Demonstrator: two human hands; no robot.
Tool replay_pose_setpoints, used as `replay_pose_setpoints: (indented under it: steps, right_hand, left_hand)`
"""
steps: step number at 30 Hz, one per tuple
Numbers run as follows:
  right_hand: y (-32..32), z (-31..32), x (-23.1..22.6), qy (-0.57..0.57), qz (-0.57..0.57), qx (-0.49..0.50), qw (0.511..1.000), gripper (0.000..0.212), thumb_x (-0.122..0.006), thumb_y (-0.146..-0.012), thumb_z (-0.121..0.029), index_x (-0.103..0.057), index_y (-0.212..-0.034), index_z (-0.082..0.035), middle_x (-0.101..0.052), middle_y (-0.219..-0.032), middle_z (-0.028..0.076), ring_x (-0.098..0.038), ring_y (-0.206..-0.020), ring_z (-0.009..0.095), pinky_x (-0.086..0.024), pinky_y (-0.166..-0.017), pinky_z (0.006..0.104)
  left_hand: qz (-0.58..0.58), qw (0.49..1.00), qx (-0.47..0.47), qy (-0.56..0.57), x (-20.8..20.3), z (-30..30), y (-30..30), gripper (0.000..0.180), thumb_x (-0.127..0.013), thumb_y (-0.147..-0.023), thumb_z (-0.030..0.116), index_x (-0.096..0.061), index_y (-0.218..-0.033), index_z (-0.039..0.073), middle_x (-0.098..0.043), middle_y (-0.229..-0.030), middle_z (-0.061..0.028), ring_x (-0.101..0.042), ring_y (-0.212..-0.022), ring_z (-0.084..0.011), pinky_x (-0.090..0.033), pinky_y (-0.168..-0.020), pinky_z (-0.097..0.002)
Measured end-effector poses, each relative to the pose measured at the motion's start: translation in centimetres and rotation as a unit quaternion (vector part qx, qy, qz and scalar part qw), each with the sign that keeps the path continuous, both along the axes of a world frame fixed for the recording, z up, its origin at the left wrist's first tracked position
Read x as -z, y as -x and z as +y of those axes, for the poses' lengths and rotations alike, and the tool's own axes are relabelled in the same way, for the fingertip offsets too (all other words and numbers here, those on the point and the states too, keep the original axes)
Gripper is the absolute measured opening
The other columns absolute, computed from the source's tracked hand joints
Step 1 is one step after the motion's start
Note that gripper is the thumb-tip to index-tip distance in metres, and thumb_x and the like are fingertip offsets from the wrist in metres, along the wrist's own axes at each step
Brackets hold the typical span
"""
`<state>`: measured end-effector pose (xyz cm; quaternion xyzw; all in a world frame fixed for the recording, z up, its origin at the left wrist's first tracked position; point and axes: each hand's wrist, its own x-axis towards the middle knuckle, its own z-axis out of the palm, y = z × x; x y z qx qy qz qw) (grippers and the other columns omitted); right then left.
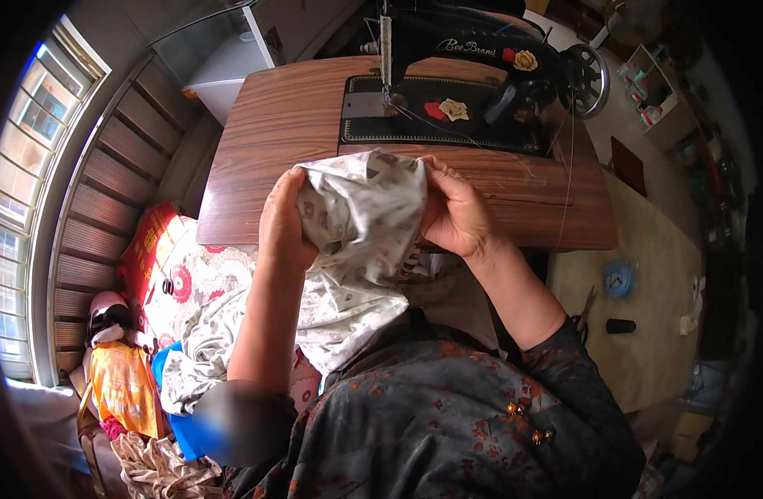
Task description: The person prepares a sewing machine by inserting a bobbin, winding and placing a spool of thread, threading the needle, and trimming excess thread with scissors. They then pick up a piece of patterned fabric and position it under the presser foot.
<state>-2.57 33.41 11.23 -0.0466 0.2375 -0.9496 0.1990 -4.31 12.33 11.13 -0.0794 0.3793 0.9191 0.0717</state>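
Note:
A pale fabric (361, 208) with a small grey-brown print is stretched between my two hands, above the front edge of the wooden sewing table. My left hand (283, 220) grips its left side, thumb at the upper edge. On the other side my right hand (458, 208) pinches the upper right corner, with fingers partly behind the cloth. The lower part hangs in folds toward my lap. Beyond my hands stands a black sewing machine (489, 54) with flower decals, its needle area over the metal plate. Loose thread trails across its bed.
The wooden tabletop (265, 108) surrounds the machine, with a handwheel (588, 81) at right. Similar printed cloth (203, 358) lies heaped at left by an orange bag (125, 387). On a pale surface at right are scissors (588, 308), a blue round object (619, 279) and a black object (621, 326).

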Motion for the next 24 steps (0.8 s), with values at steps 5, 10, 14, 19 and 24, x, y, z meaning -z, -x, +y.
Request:
replay_pose_setpoints:
  steps: [5, 10, 14, 19, 24]
  right_hand:
    - [0.0, -0.2, -0.6, -0.004, -0.016, -0.101, 0.995, 0.033, -0.055, -0.091, -0.029, -0.054, -0.11, -0.001, -0.06, -0.11, 0.011, -0.059, -0.1, 0.018, -0.05, -0.088, 0.036]
    - [0.3, 0.2, -0.2, -0.135, 0.074, -0.055, 0.987, 0.014, -0.062, -0.086, -0.013, -0.058, -0.096, -0.004, -0.064, -0.094, 0.004, -0.061, -0.086, 0.012, -0.052, -0.08, 0.0281]
    - [1.4, 1.2, -0.3, -0.178, 0.087, 0.021, 0.98, 0.006, -0.057, -0.09, -0.013, -0.058, -0.091, -0.008, -0.063, -0.091, 0.0, -0.06, -0.083, 0.009, -0.05, -0.077, 0.0256]
    - [2.0, 0.9, -0.5, -0.206, 0.034, 0.057, 0.976, 0.011, -0.051, -0.094, -0.017, -0.059, -0.094, -0.01, -0.063, -0.093, -0.001, -0.06, -0.087, 0.011, -0.05, -0.081, 0.0304]
    - [2.3, 1.2, 0.3, -0.15, 0.006, 0.024, 0.988, 0.023, -0.044, -0.096, -0.022, -0.056, -0.106, -0.006, -0.061, -0.106, 0.007, -0.059, -0.097, 0.018, -0.049, -0.086, 0.0363]
  left_hand:
    - [0.078, 0.988, 0.008, 0.135, -1.2, -0.7, 0.1, 0.015, -0.054, -0.091, 0.015, -0.057, -0.082, 0.005, -0.059, -0.072, -0.0018, -0.056, -0.062, -0.0084, -0.049, -0.055, -0.0226]
    - [0.148, 0.949, -0.03, 0.276, -2.4, -2.3, 0.9, 0.013, -0.061, -0.088, 0.013, -0.058, -0.079, 0.004, -0.058, -0.071, 0.0021, -0.051, -0.061, -0.0031, -0.043, -0.053, -0.0179]
    - [0.215, 0.925, -0.075, 0.305, -3.0, -3.4, 1.5, 0.009, -0.065, -0.085, 0.01, -0.06, -0.081, 0.003, -0.058, -0.071, 0.0023, -0.051, -0.063, -0.003, -0.043, -0.057, -0.0181]
    - [0.236, 0.887, -0.114, 0.381, -2.8, -4.6, 2.5, 0.009, -0.066, -0.083, 0.008, -0.061, -0.078, 0.003, -0.059, -0.071, 0.0016, -0.05, -0.063, -0.0039, -0.041, -0.055, -0.0194]
    - [0.304, 0.728, -0.254, 0.56, -1.2, -3.3, 1.1, 0.007, -0.068, -0.075, 0.003, -0.06, -0.076, 0.003, -0.057, -0.069, -0.0046, -0.052, -0.058, -0.0107, -0.043, -0.055, -0.0232]
